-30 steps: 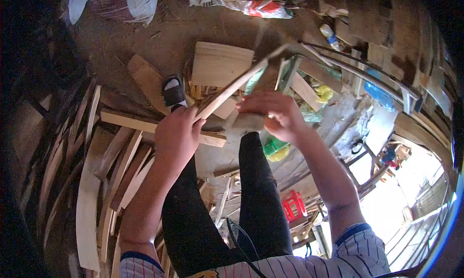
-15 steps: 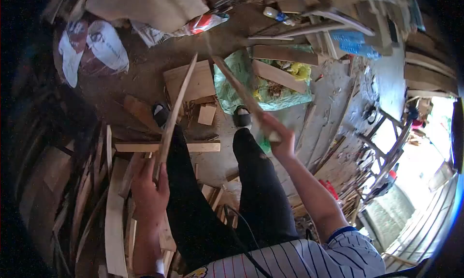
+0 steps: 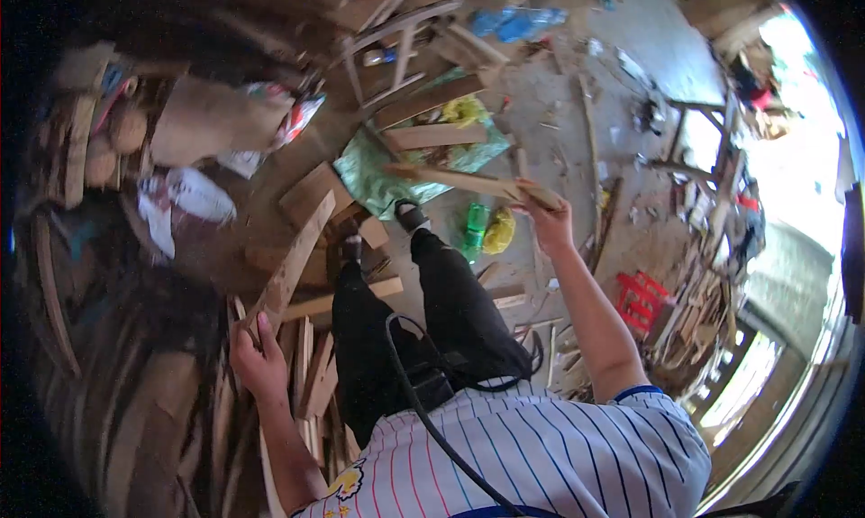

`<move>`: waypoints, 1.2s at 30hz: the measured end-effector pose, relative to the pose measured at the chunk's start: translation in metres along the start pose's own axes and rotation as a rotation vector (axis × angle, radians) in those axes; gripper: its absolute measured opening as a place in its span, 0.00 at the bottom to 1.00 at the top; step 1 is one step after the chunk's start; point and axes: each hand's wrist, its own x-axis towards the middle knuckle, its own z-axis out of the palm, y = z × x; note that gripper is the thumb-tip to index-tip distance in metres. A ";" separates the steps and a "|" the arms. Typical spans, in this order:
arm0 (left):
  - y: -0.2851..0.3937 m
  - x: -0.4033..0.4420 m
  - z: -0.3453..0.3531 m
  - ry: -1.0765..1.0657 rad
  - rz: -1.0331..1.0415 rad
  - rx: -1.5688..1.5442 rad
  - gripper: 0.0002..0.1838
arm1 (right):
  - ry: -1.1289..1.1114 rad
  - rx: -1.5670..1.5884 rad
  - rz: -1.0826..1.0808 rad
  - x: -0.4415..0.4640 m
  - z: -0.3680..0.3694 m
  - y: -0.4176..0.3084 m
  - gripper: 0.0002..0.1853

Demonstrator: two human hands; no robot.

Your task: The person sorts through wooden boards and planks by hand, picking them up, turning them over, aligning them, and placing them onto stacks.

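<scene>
My left hand [image 3: 259, 356] is closed around the lower end of a wooden strip [image 3: 295, 257], which slants up and to the right with a pointed tip. Out to the right, my right hand [image 3: 551, 228] grips one end of another wooden piece [image 3: 459, 180]. That piece reaches leftward over a green plastic sheet [image 3: 365, 171] on the floor. My two hands are far apart, and the two pieces do not touch. Below the left one, a light wooden bar [image 3: 342, 300] lies near my legs.
On the sheet rest boards [image 3: 437, 138] and a yellow bag [image 3: 464, 111]. A green bottle [image 3: 475, 230] and a yellow bundle [image 3: 498, 231] are right of my feet. A red plastic crate [image 3: 641, 300] stands at right. Stacked planks [image 3: 315, 374] lie left of my legs.
The view has turned and shifted. My right hand has moved outward, its wooden piece now lying more level. The left wooden strip leans further right and shows its broad face. Both hands keep hold.
</scene>
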 end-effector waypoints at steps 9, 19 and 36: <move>0.013 -0.013 0.002 -0.163 0.581 0.082 0.20 | 0.307 0.007 -0.123 -0.208 -0.049 -0.051 0.12; 0.125 -0.014 0.012 -0.437 1.348 0.255 0.17 | 1.119 -0.046 -1.220 -0.684 -0.167 -0.198 0.40; 0.402 -0.317 0.105 -0.335 1.839 -0.016 0.16 | 1.960 0.649 -0.805 -0.854 -0.235 0.110 0.32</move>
